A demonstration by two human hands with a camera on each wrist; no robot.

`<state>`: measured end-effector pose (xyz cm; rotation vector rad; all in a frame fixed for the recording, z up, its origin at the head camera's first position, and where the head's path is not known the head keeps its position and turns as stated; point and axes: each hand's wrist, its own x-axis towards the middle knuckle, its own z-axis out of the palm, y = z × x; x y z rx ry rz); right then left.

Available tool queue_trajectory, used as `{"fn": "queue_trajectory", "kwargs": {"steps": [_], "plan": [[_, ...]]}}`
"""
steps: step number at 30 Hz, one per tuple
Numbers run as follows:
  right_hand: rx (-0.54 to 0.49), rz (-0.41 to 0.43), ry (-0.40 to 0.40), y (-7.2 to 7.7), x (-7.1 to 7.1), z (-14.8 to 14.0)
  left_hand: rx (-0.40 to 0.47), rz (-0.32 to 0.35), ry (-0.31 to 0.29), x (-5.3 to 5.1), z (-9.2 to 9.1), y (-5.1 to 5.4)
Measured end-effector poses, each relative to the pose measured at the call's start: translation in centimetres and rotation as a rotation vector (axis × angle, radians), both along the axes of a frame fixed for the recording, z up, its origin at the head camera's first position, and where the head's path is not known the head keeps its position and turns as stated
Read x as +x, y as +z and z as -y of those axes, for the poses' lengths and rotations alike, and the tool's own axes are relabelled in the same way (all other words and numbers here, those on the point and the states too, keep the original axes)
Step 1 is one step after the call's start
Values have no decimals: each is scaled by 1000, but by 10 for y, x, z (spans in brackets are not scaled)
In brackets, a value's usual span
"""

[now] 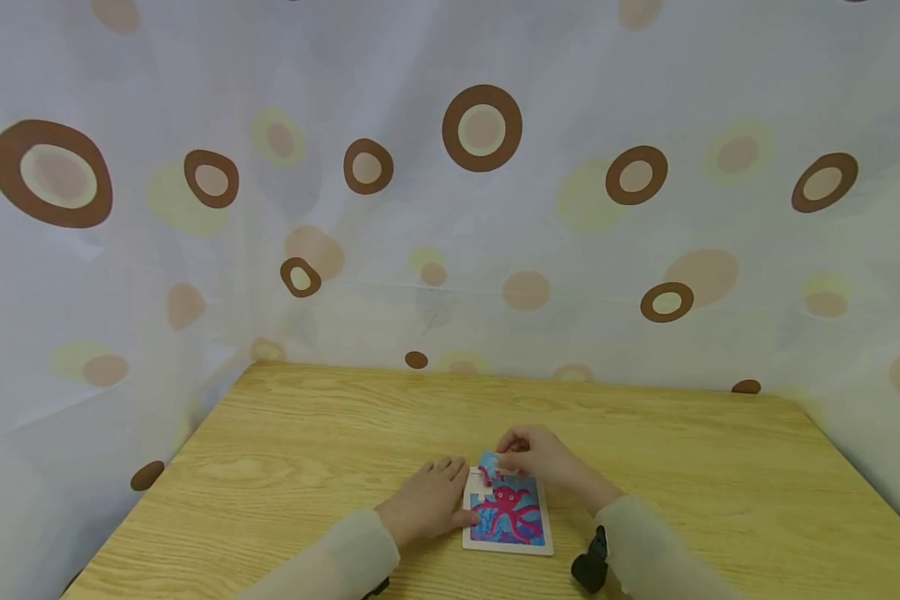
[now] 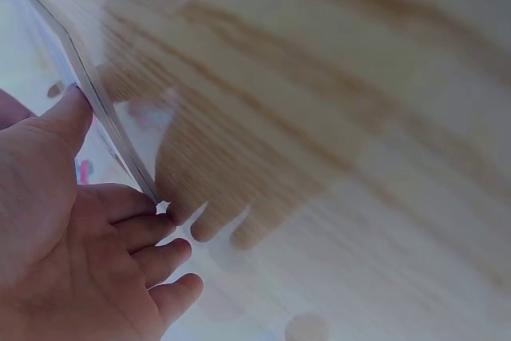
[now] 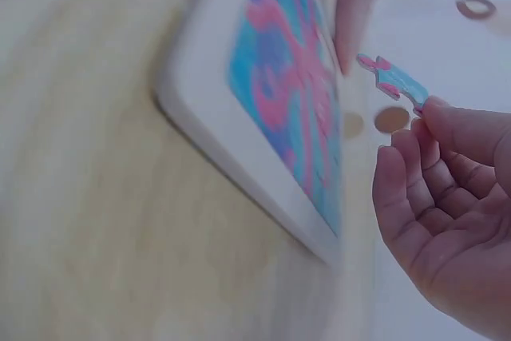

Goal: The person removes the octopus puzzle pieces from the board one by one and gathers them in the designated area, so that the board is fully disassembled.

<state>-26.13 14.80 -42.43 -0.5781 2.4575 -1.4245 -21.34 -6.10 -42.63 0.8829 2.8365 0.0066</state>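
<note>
First, right hand: pinched puzzle piece, raised over puzzle board's far side.
Left hand: fingers lay extended beside it, thumb over its left edge.
Puzzle board: lay on table.

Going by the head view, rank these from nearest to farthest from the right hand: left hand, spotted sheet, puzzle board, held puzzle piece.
1. Held puzzle piece: pinched in the right hand.
2. Puzzle board: on the table, below the piece.
3. Left hand: at the puzzle board's left edge.
4. Spotted sheet: behind the table.
</note>
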Motion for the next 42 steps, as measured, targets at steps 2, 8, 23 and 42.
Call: {"fn": "queue_trajectory", "kwargs": {"steps": [2, 8, 23, 42], "plan": [[-20, 8, -31, 3, -5, -10, 5, 7, 3, -1, 0, -2], [7, -16, -75, 9, -16, -45, 4, 13, -2, -2, 2, -3], [172, -4, -119, -6, -30, -90, -22, 8, -12, -2, 0, -3], [308, -82, -146, -7, -32, -83, -27, 11, -8, -2, 0, -1]]}}
